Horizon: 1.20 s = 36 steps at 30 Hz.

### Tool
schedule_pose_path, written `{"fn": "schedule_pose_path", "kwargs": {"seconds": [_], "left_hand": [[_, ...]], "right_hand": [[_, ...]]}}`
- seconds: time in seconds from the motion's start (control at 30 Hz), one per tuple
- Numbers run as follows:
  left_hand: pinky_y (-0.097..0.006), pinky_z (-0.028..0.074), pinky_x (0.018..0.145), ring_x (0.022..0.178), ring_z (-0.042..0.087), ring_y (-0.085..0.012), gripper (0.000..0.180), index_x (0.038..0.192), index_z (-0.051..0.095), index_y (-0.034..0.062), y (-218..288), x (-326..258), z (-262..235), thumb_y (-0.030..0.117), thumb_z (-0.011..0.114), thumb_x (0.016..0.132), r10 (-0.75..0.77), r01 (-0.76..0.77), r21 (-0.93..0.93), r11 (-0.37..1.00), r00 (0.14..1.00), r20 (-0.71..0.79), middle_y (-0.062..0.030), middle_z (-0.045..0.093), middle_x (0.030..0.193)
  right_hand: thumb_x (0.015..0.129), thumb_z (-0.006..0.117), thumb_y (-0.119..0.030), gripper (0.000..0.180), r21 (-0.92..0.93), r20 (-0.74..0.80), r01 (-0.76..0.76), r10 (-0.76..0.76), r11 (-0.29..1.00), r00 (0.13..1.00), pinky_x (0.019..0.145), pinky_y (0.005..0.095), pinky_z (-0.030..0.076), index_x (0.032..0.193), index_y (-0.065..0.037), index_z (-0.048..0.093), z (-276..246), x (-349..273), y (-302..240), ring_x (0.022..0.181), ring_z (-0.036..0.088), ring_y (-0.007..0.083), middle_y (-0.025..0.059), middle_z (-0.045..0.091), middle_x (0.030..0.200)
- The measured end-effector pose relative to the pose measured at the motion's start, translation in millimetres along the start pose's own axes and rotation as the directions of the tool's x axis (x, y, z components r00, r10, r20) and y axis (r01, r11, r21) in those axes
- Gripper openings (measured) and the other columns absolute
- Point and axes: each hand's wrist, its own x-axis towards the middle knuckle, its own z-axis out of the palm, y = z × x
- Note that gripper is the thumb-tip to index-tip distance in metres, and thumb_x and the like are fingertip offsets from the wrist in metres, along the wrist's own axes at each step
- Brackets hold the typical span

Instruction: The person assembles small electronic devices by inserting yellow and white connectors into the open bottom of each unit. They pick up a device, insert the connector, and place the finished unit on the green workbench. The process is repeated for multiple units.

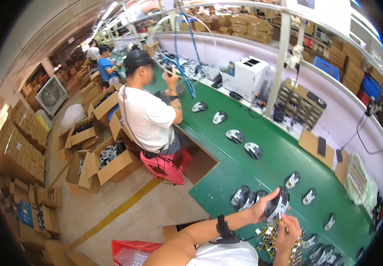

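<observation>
My left hand [262,207] grips a black-and-white computer mouse shell [277,205] and holds it tilted above the green belt [227,168]. My right hand [288,230] pinches a small yellowish part [282,218] against the underside of that shell. A heap of small gold-coloured parts [269,237] lies just below both hands. Three more mouse shells [246,197] sit side by side to the left of my left hand. A black watch [222,225] is on my left wrist.
Further mouse shells [235,136] lie spaced along the belt. A person in a white shirt [147,116] sits on a pink stool [167,165] at the belt's left. Open cardboard boxes [111,162] crowd the floor. A white machine [247,76] and a parts drawer cabinet [300,103] stand behind the belt.
</observation>
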Motion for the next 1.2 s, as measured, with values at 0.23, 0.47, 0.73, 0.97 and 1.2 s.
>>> {"fn": "schedule_pose_path", "kwargs": {"seconds": [0.23, 0.47, 0.73, 0.97, 1.2], "left_hand": [[-0.044, 0.057, 0.083, 0.096, 0.067, -0.0326, 0.065, 0.140, 0.040, 0.0077, 9, -3, 20, 0.059, 0.028, 0.100, 0.222, -0.223, -0.051, 0.973, 0.975, -0.030, -0.0210, 0.061, 0.116], [-0.046, 0.058, 0.079, 0.097, 0.063, -0.0347, 0.069, 0.144, 0.038, 0.0083, 13, -10, 38, 0.059, 0.022, 0.100, 0.275, -0.274, -0.017, 0.962, 0.960, 0.053, -0.0226, 0.056, 0.121], [-0.045, 0.059, 0.076, 0.096, 0.063, -0.0338, 0.066, 0.141, 0.040, 0.0090, 10, -17, 47, 0.059, 0.025, 0.100, 0.298, -0.295, 0.051, 0.954, 0.951, -0.077, -0.0192, 0.058, 0.118], [-0.044, 0.059, 0.074, 0.092, 0.063, -0.0336, 0.067, 0.140, 0.041, 0.0067, 11, -15, 40, 0.058, 0.024, 0.101, 0.222, -0.221, 0.023, 0.975, 0.974, -0.052, -0.0196, 0.058, 0.117], [-0.045, 0.053, 0.081, 0.096, 0.059, -0.0337, 0.066, 0.140, 0.042, 0.0062, 2, -19, 34, 0.056, 0.025, 0.101, 0.099, -0.107, -0.179, 0.978, 0.994, -0.050, -0.0190, 0.056, 0.118]], "right_hand": [[0.077, 0.072, 0.004, 0.025, 0.096, -0.047, -0.015, 0.019, 0.995, 0.999, 0.064, 0.0317, 0.053, 0.102, -0.001, 0.071, 1, 20, -10, 0.075, 0.066, 0.0255, 0.0147, 0.067, 0.092], [0.069, 0.076, 0.003, 0.032, -0.120, -0.116, 0.325, -0.338, 0.938, 0.934, 0.058, 0.0311, 0.052, 0.101, -0.001, 0.071, -5, 22, -18, 0.071, 0.063, 0.0218, 0.0095, 0.063, 0.090], [0.064, 0.069, -0.002, 0.037, -0.222, -0.018, 0.443, -0.458, 0.869, 0.889, 0.058, 0.0310, 0.051, 0.101, 0.000, 0.072, -18, 24, -20, 0.073, 0.063, 0.0215, 0.0086, 0.065, 0.092], [0.063, 0.071, -0.002, 0.032, -0.207, -0.105, 0.386, -0.413, 0.899, 0.905, 0.058, 0.0318, 0.052, 0.095, -0.002, 0.072, -8, 18, -21, 0.074, 0.063, 0.0217, 0.0084, 0.063, 0.090], [0.061, 0.069, -0.006, 0.035, -0.278, -0.092, 0.434, -0.474, 0.857, 0.876, 0.062, 0.0324, 0.054, 0.096, 0.000, 0.072, -6, 15, -21, 0.078, 0.065, 0.0222, 0.0091, 0.063, 0.091]]}}
